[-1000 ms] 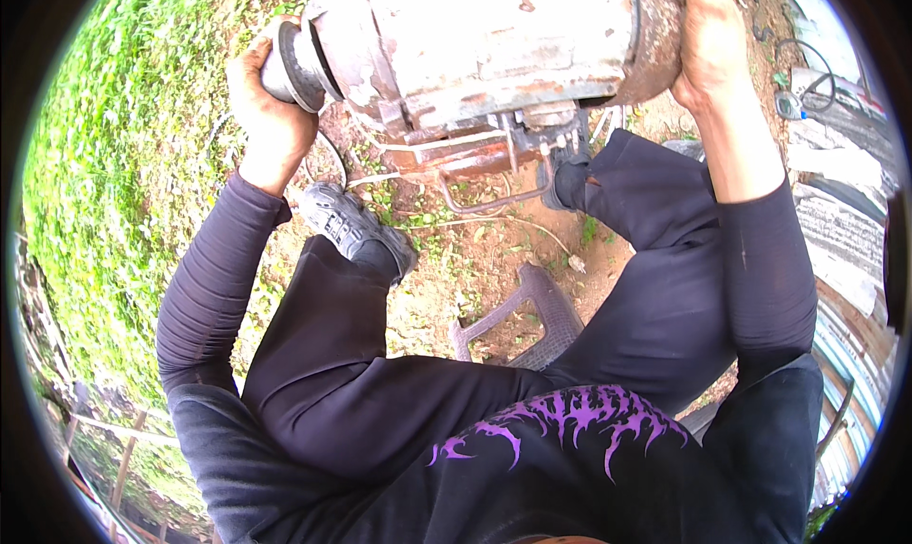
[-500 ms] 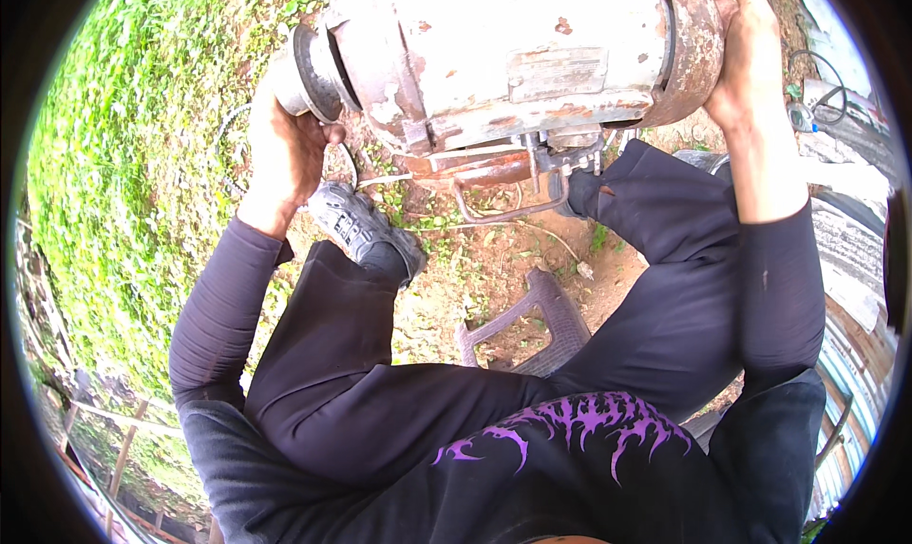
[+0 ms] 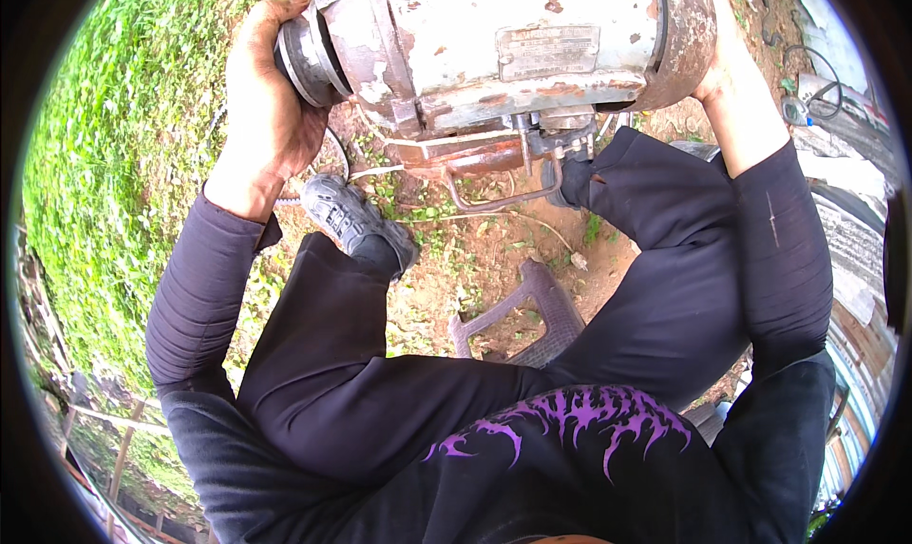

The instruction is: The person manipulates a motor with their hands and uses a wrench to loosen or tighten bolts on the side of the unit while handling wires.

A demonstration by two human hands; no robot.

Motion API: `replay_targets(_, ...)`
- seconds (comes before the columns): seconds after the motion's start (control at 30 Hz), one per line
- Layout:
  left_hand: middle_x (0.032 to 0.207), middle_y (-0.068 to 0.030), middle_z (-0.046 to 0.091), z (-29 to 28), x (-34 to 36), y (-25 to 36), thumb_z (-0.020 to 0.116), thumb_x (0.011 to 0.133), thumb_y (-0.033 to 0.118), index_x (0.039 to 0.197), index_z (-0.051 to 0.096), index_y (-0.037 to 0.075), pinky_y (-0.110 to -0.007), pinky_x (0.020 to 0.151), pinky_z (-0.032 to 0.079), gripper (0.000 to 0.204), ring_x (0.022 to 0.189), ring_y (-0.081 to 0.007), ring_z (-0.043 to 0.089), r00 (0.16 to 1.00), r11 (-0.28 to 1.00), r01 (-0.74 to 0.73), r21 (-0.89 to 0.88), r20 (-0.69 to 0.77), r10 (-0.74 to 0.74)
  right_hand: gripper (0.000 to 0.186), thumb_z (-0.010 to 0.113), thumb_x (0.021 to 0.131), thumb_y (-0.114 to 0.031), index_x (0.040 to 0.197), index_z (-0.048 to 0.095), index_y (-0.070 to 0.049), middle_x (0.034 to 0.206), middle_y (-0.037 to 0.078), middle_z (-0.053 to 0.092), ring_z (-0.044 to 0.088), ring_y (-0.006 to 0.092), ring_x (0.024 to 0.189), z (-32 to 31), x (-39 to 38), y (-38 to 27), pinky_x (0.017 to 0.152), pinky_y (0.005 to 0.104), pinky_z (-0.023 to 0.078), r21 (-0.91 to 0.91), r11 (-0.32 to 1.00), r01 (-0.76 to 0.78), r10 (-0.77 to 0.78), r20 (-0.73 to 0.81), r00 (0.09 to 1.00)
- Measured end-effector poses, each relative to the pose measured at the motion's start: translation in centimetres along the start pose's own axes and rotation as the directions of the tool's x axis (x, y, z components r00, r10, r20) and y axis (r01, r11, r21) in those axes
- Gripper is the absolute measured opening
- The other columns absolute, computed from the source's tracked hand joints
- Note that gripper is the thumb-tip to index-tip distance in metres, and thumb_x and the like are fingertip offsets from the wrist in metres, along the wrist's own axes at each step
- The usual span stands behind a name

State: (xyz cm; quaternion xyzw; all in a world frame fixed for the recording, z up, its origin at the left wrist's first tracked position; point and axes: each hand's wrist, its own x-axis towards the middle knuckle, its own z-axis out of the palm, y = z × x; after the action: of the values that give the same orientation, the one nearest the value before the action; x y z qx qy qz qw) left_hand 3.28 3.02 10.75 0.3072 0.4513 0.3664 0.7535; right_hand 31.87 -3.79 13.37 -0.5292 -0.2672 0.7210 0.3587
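Note:
A worn electric motor [image 3: 446, 31] with chipped pale paint and rust lies across the top of the view, its upper part cut off. My left hand [image 3: 271, 97] is closed round the metal pulley [image 3: 309, 55] on the motor's left end, thumb over the top and fingers below. At the other end, my right hand [image 3: 727, 59] presses against the rusty round end cover [image 3: 686, 40]; its fingers are mostly hidden behind it. A worn plate [image 3: 548, 50] is fixed to the motor's side. Beneath hang a rusty bent metal handle [image 3: 503, 205] and some wires.
My shoe [image 3: 347, 211] rests on soil below the pulley, and my other foot stands under the motor. A brown plastic piece with openings [image 3: 532, 306] lies between my legs. Grass [image 3: 114, 154] spreads at left; corrugated sheets [image 3: 845, 240] and a cable [image 3: 826, 88] lie at right.
My left hand has moved up and its thumb now lies over the pulley's top. The motor has turned slightly, its plate a little higher. My right hand has slid lower behind the end cover.

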Motion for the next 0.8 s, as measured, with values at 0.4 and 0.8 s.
replay_targets(0.4, 0.096, -0.0101, 0.068, 0.6, -0.5, 0.0, 0.047, 0.093, 0.034, 0.108, 0.055, 0.003, -0.035, 0.071, 0.060, 0.035, 0.082, -0.0220, 0.070, 0.998, 0.997, 0.046, -0.055, -0.037, -0.048, 0.036, 0.050, 0.097, -0.030, 0.113, 0.063, -0.001, 0.106, 0.014, 0.068, 0.067, 0.0211, 0.093, -0.2, 0.3, -0.5, 0.081, 0.0354, 0.055, 0.007, 1.000, 0.005, -0.005, 0.038, 0.999)
replay_targets(0.8, 0.097, -0.0064, 0.066, -0.5, -0.3, -0.4, 0.041, 0.098, 0.039, 0.113, 0.055, 0.008, -0.037, 0.082, 0.055, 0.037, 0.091, -0.0186, 0.067, 1.000, 1.000, 0.005, -0.002, 0.004, -0.005, 0.034, 0.048, 0.097, -0.028, 0.109, 0.065, 0.000, 0.103, 0.013, 0.070, 0.068, 0.0215, 0.090, -1.7, -1.2, -2.4, 0.081, 0.0357, 0.055, 0.150, 0.964, 0.221, -0.176, -0.267, 0.948)
